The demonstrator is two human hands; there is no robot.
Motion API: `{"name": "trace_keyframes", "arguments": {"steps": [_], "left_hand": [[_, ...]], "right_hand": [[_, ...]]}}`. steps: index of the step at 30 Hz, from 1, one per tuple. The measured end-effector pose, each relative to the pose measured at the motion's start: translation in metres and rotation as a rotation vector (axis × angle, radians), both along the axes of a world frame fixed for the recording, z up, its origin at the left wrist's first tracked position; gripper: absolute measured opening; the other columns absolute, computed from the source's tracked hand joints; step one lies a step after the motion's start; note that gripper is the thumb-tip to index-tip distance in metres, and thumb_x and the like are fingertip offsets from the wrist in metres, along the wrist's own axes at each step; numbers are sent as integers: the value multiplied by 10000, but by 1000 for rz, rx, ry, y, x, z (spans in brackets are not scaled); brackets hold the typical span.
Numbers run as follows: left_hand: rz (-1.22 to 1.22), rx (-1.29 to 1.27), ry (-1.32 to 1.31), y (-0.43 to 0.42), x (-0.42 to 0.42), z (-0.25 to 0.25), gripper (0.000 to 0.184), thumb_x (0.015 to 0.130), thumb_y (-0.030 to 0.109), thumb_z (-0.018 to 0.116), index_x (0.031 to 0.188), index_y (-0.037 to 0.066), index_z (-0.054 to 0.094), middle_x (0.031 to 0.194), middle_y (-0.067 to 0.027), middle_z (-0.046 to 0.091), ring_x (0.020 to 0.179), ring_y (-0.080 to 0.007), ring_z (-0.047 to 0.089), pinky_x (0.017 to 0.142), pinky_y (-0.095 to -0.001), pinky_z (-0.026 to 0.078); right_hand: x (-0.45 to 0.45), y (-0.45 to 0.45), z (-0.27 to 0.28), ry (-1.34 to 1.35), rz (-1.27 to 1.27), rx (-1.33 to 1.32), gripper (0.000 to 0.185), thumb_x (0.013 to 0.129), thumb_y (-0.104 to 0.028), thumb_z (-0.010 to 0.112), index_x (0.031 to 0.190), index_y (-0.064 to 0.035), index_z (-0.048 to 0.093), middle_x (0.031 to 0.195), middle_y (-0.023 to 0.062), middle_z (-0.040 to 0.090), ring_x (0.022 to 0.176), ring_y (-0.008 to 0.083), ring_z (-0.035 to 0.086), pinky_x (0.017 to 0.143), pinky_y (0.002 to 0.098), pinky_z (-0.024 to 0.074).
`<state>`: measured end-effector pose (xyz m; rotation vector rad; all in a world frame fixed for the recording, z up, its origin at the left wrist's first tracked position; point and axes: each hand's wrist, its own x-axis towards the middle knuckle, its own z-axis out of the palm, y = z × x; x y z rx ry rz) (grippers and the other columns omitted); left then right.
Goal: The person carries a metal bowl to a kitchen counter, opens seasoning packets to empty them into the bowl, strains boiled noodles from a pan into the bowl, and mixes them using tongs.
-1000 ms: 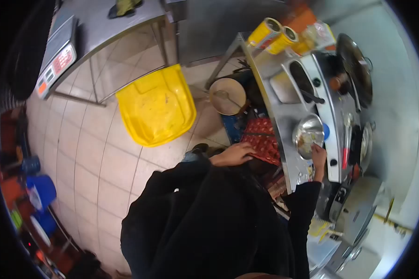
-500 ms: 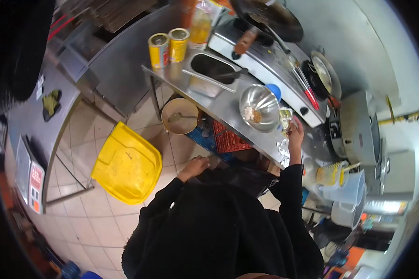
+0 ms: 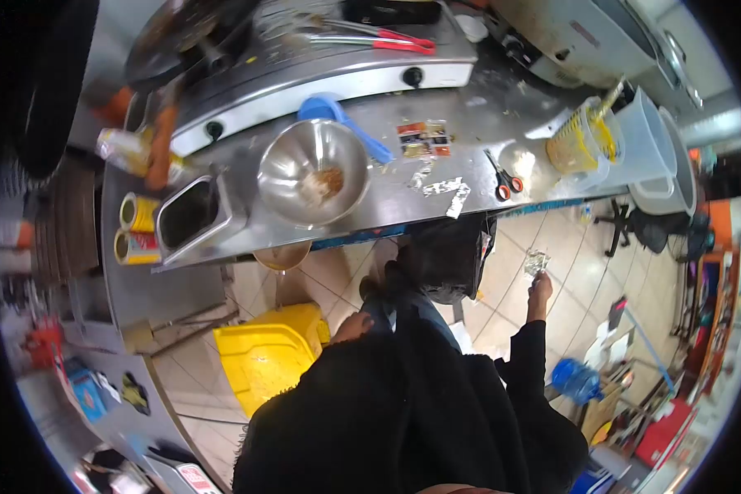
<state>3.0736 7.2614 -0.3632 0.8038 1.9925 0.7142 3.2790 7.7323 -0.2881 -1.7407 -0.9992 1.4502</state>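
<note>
Right hand (image 3: 540, 288) gripping crumpled foil (image 3: 536, 263) | left hand (image 3: 352, 328): grip unclear | steel bowl (image 3: 288, 160): brown, whitish powder (image 3: 325, 184)

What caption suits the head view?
Right hand holding crumpled silvery foil; a round, shiny metal bowl contains brown and whitish powder.

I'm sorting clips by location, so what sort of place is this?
Most likely a kitchen, perhaps a commercial one: there's a stove with red-handled tongs on top, and a steel counter bearing a metal bowl with what looks like powder inside.
</note>
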Motion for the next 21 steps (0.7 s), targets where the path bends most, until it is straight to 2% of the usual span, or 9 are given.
{"name": "trace_keyframes", "arguments": {"steps": [3,4,8,9,11,12,15,19,21], "left_hand": [[-100,-156,-73,6,12,-11,368,783,368,468,983,64,525,901,-179,549,853,-346,521,750,-400,415],[-68,-148,-80,6,19,-13,361,784,366,468,981,68,524,895,-170,552,840,-336,528,747,-392,418],[71,-160,-126,-1,31,-7,342,784,351,471,978,73,520,885,-149,558,813,-310,542,739,-372,424],[101,-176,-136,-2,30,-4,339,784,347,473,979,73,519,885,-147,557,813,-307,542,739,-371,424],[147,-221,-160,-2,27,3,334,784,338,475,980,71,517,887,-144,556,814,-301,542,739,-367,424],[161,-240,-167,0,26,9,331,784,333,477,981,70,516,888,-142,555,815,-298,541,739,-366,423],[192,-263,-182,9,23,19,322,784,319,480,984,68,513,890,-137,554,816,-289,540,739,-360,423],[236,-248,-178,21,17,29,312,784,301,486,987,65,508,893,-130,551,817,-277,539,738,-354,422],[261,-232,-177,28,13,32,307,784,292,488,988,63,506,894,-127,550,818,-271,539,738,-350,422]], "right_hand": [[17,-6,-78,-81,-122,-57,228,736,-86,498,954,-46,548,619,13,511,418,81,417,315,213,288],[11,-5,-102,-131,-147,-33,190,760,-144,489,917,-80,576,574,2,496,387,92,403,312,218,287],[-39,3,-155,-107,51,54,205,736,-134,532,918,-62,589,581,5,512,416,83,416,354,213,334],[-64,7,-153,-351,223,244,225,723,-166,555,915,-64,610,634,37,580,489,124,510,442,253,408],[-96,12,-147,-615,526,179,287,741,-287,525,959,-120,609,797,90,627,745,230,597,662,308,448],[-106,19,-172,-804,747,227,307,745,-316,511,987,-146,596,818,97,622,751,278,588,668,329,452],[-126,18,-156,-1137,890,365,325,741,-301,498,990,-108,580,892,161,589,827,314,558,725,383,431],[-107,36,-143,-630,827,207,364,740,-283,519,1055,-104,545,942,166,566,863,345,531,762,394,418],[-93,32,-138,-563,744,270,325,752,-220,528,1038,-70,552,935,166,571,853,304,550,741,359,431]]}}
